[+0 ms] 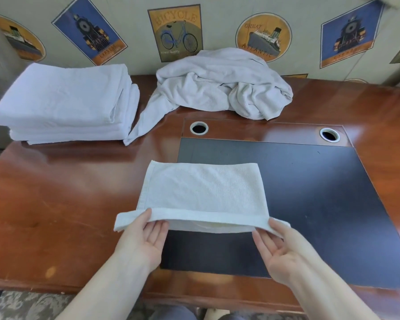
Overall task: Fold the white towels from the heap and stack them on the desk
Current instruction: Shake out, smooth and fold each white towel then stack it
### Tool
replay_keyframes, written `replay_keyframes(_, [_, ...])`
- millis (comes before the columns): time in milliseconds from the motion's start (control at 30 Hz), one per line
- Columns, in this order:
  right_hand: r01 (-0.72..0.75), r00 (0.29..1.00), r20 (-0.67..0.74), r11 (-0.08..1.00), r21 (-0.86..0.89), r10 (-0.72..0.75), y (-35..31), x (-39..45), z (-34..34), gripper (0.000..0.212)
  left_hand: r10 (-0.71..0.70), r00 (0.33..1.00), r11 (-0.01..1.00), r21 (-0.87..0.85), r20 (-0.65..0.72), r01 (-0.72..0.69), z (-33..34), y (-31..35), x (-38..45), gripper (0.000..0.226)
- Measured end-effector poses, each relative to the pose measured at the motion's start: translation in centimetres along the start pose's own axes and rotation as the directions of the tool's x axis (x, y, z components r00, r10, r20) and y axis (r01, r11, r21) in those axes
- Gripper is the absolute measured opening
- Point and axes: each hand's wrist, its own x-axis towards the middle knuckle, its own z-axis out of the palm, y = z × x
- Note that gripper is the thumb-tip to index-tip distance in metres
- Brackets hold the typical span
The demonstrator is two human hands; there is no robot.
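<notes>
Two hands on one towel (203,192), which lies half on the dark pad (310,204), just in front of the pad's near-left part. Near hem lifted off the surface; far part flat, prob. to anchor it while the near edge gets carried over for next fold. L hand (143,239) palm up, fingers under hem, thumb on top: pinch at left corner. R hand (277,248) same at right corner, fingers loosely spread, thumb hidden under cloth, so closure only judged. Heap (222,88) behind pad, w/ tail trailing left. Stack (65,105) far left of pad, several folded, on desk (56,204).
</notes>
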Motion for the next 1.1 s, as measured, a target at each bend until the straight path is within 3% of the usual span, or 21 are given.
replay_keyframes(200, [0.007,1.0,-0.026,1.0,0.004,-0.007,-2.8,2.7,5.4,0.004,-0.021,1.0,1.0,0.016,-0.009,0.021,5.7,2.7,3.0,0.021])
replay_keyframes(267, [0.022,0.999,-0.028,1.0,0.007,-0.022,-3.6,4.6,7.1,0.014,-0.044,0.998,0.998,0.048,0.042,0.042,7.5,3.5,5.1,0.024])
replay_keyframes(333, [0.06,0.996,-0.059,0.998,0.005,-0.06,-4.0,6.8,7.8,0.029,-0.063,0.997,0.994,0.094,0.045,0.058,8.5,4.1,7.1,0.044])
replay_keyframes(400, [0.208,0.962,-0.146,0.968,-0.141,-0.229,-3.9,9.0,7.1,0.026,0.002,1.0,0.981,0.196,0.018,-0.005,8.2,4.3,9.1,0.045])
replay_keyframes(433, [0.313,0.911,-0.187,0.911,-0.27,-0.368,-3.8,10.0,6.4,0.021,0.096,0.995,0.958,0.268,0.017,-0.097,7.8,4.4,9.7,0.036])
replay_keyframes(467, [0.414,0.839,-0.174,0.812,-0.411,-0.516,-3.9,10.8,5.8,0.019,0.243,0.969,0.898,0.37,0.035,-0.238,7.3,4.6,10.4,0.027])
replay_keyframes(500, [0.496,0.768,-0.099,0.684,-0.534,-0.633,-3.9,11.4,5.4,0.021,0.423,0.899,0.752,0.511,0.112,-0.418,6.8,5.0,11.0,0.02])
replay_keyframes(533, [0.551,0.716,0.018,0.549,-0.629,-0.698,-4.1,11.9,5.2,0.022,0.557,0.786,0.508,0.64,0.268,-0.577,6.5,5.5,11.7,0.02])
replay_keyframes(567, [0.585,0.684,0.141,0.424,-0.692,-0.715,-4.3,12.6,5.3,0.021,0.594,0.665,0.221,0.703,0.453,-0.676,6.4,6.1,12.5,0.021])
replay_keyframes(600, [0.609,0.667,0.245,0.324,-0.724,-0.704,-4.6,13.3,5.6,0.019,0.562,0.561,-0.043,0.699,0.608,-0.714,6.5,6.6,13.3,0.019])
replay_keyframes(633, [0.622,0.655,0.325,0.243,-0.745,-0.682,-4.8,14.0,6.1,0.019,0.501,0.489,-0.244,0.658,0.714,-0.712,6.9,7.0,14.2,0.017])
replay_keyframes(700, [0.619,0.628,0.437,0.073,-0.782,-0.644,-5.2,15.7,7.1,0.025,0.363,0.444,-0.463,0.572,0.819,-0.677,7.9,7.5,15.9,0.019])
replay_keyframes(767, [0.565,0.619,0.467,-0.054,-0.823,-0.632,-5.7,16.9,7.9,0.028,0.246,0.482,-0.544,0.531,0.841,-0.65,8.7,8.0,17.3,0.022])
replay_keyframes(800, [0.533,0.63,0.445,-0.063,-0.844,-0.637,-5.9,17.3,8.0,0.029,0.21,0.499,-0.561,0.521,0.841,-0.643,8.9,8.3,17.8,0.02])
replay_keyframes(967, [0.488,0.702,0.361,0.046,-0.872,-0.614,-6.6,18.2,7.7,0.028,0.143,0.554,-0.583,0.522,0.82,-0.622,9.3,9.7,19.0,0.024])
replay_keyframes(1100, [0.509,0.72,0.315,0.161,-0.846,-0.619,-6.7,18.2,7.2,0.028,0.096,0.522,-0.504,0.494,0.848,-0.709,9.2,10.2,18.8,0.03])
